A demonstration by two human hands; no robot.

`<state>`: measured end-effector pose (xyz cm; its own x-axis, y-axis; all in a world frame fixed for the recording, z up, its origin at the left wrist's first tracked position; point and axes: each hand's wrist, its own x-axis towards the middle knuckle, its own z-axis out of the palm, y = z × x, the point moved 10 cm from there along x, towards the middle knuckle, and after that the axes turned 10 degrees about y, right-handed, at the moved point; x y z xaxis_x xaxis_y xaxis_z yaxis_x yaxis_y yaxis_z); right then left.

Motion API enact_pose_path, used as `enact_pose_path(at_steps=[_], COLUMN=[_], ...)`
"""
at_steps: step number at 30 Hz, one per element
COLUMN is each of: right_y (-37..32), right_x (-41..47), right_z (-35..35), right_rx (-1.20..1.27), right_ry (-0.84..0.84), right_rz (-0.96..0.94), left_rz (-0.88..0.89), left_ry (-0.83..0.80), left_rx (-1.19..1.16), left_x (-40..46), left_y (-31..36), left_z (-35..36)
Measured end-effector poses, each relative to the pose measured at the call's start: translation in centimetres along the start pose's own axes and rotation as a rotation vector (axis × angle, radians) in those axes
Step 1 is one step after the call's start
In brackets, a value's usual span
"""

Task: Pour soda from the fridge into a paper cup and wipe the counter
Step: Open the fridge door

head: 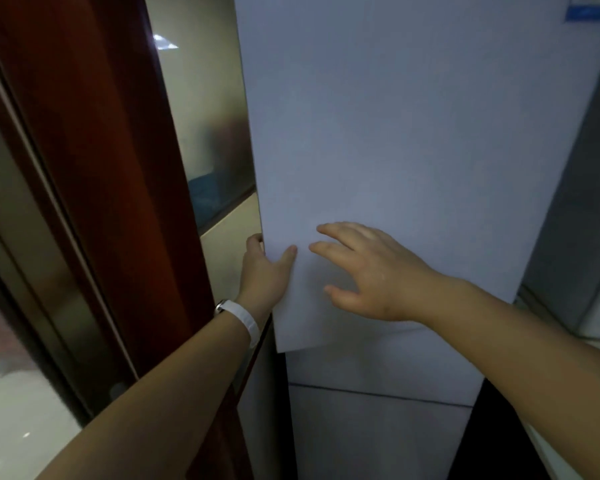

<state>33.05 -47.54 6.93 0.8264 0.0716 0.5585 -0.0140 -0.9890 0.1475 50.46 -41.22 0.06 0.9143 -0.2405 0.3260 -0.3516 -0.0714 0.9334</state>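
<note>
The fridge door, a pale upper panel, fills the centre and right of the view; its lower edge stands slightly proud of the lower fridge panel beneath it. The left hand grips the door's left edge near the bottom: the fingers curl around the edge out of sight and the thumb lies across the front face. A white wristband sits on that wrist. The right hand is over the door front just right of the left hand, fingers straight and spread; contact with the surface cannot be confirmed. A dark red door frame runs along the left, with a glossy tiled wall between it and the fridge.
</note>
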Motion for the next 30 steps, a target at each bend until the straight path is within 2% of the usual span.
enact_pose_path(at_steps=[6,12,19,23,27,30], right_y=[-4.0,-7.0,-9.9,-10.5,-10.2,-9.7], right_x=[-3.7,-8.3,-12.1,-14.0,-16.2,-18.0], right_z=[-1.9,-3.5,-7.1,-9.7,-12.3,-14.0], right_rx=[-0.046,-0.090,-0.151,-0.181,-0.209,-0.216], right_ry=[-0.038,-0.097,-0.096,-0.082,-0.072,-0.060], right_rz=[0.128,0.249,0.323,0.350,0.374,0.390], left_rz=[0.016,0.071,0.251,0.478,0.879,1.097], left_ry=[-0.132,-0.232,-0.254,-0.236,-0.141,-0.111], left_rx=[-0.083,-0.056,-0.013,0.061,0.181,0.198], left_x=[-3.8,-6.1,-14.9,-18.0,-20.7,-22.6], left_y=[0.5,-1.9,4.5,7.2,11.0,13.3], left_z=[-1.3,-1.0,-3.6,-4.1,-4.6,-4.0])
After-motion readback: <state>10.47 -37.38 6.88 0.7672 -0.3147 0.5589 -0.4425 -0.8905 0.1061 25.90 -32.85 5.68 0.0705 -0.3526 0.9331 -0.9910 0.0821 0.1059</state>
